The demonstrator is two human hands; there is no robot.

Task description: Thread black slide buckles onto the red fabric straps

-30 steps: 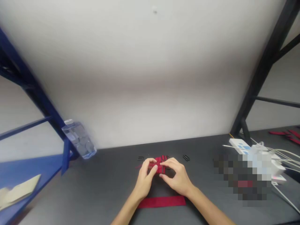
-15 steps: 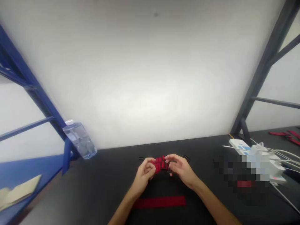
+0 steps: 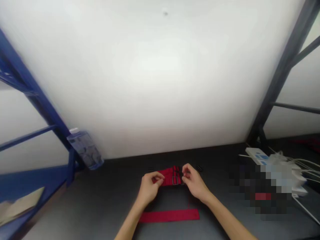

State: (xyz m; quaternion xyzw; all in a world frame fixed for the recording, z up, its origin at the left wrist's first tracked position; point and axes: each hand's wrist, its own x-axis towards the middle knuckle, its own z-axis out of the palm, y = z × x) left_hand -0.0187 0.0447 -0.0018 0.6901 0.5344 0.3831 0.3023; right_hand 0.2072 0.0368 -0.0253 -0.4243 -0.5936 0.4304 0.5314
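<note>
Webbing (image 3: 168, 175), fitted with a buckle (image 3: 175, 180), lies beyond the strip (image 3: 170, 215). Left hand (image 3: 149, 187): beyond the strip's left half, thumb and forefinger close together. Right hand (image 3: 196, 183): beyond its right end, fingers curled. Grip on webbing: not discernible.

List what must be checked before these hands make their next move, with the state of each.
1. Left hand at the left part of the red piece: ok.
2. Right hand at the piece's right end: ok; whether it grips anything: cannot tell.
3. Large buckle on the piece in sight between the hands: ok.
4. Strip apart from the piece: ok, it lies nearer the person.
5. Right spare buckle within sight on the table: ok, just beyond the right hand.
6. Bottle away from both hands: ok, far to the left.
</note>
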